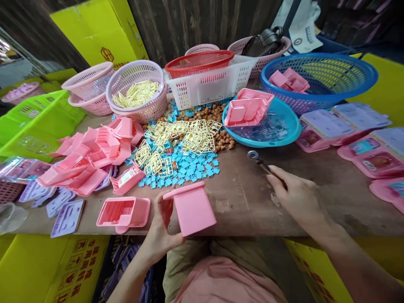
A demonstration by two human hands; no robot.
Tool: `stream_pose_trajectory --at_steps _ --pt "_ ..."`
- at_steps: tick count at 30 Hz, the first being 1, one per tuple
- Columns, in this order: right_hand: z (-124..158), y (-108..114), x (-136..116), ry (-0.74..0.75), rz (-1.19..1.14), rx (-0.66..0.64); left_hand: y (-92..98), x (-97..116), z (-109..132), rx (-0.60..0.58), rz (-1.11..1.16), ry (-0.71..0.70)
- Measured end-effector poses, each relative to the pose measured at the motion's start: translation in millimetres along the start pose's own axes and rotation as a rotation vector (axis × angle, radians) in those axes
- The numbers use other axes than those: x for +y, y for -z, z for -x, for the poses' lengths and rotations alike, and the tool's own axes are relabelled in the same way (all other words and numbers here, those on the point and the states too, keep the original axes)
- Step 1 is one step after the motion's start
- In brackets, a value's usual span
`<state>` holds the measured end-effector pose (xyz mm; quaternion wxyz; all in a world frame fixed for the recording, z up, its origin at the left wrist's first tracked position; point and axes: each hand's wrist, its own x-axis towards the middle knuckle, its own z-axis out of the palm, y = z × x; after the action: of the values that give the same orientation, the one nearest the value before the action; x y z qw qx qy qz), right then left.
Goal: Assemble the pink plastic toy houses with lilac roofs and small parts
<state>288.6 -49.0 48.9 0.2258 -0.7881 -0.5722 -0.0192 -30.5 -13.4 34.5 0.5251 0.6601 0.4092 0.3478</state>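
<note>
My left hand (162,227) is closed around a pink plastic box part (195,210), held tilted just above the table's front edge. A second pink box part (123,212) lies on the table to its left, with its hollow side up. In my right hand (293,195) is a slim tool (263,165) with a dark handle and a round metal ring at its tip. The ring points away from me, near the turquoise basin (293,136). My fingers hide part of the tool's handle.
Blue plastic pieces (189,168) and cream sprue frames (198,139) lie mid-table, with brown pieces (225,139) behind. At left are heaped pink parts (85,158) and purple panels (67,216). Baskets, including a white one (211,86) and a blue one (328,90), line the back. Pink-and-purple assemblies (375,153) sit right.
</note>
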Motion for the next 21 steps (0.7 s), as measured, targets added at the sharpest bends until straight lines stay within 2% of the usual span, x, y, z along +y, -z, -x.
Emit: stream_pose_trajectory --at_steps 4,7,10,12,14,17,21 --pt "7.7 0.2 40.8 -0.083 0.291 -0.061 -12.0 -1.6 -5.3 0.069 0.201 0.052" --pt "14.4 -2.0 58.7 -0.061 0.361 -0.08 -19.7 7.7 -15.6 0.156 0.537 0.272" --pt "16.3 -8.7 60.5 0.021 0.402 0.016 -25.5 19.6 -25.9 0.181 0.879 0.526" --pt "15.8 -13.3 50.2 0.089 0.383 0.102 -28.5 25.4 -29.2 0.167 1.034 0.643" --pt "16.0 -16.0 30.9 0.165 0.254 0.147 -31.2 28.0 -29.0 0.142 1.138 0.709" --pt "19.8 -16.2 -8.2 0.307 -0.027 0.131 -34.1 27.2 -24.1 0.118 1.228 0.747" --pt "26.8 -16.0 -60.2 0.45 -0.276 0.11 -35.9 24.7 -17.5 0.101 1.285 0.774"
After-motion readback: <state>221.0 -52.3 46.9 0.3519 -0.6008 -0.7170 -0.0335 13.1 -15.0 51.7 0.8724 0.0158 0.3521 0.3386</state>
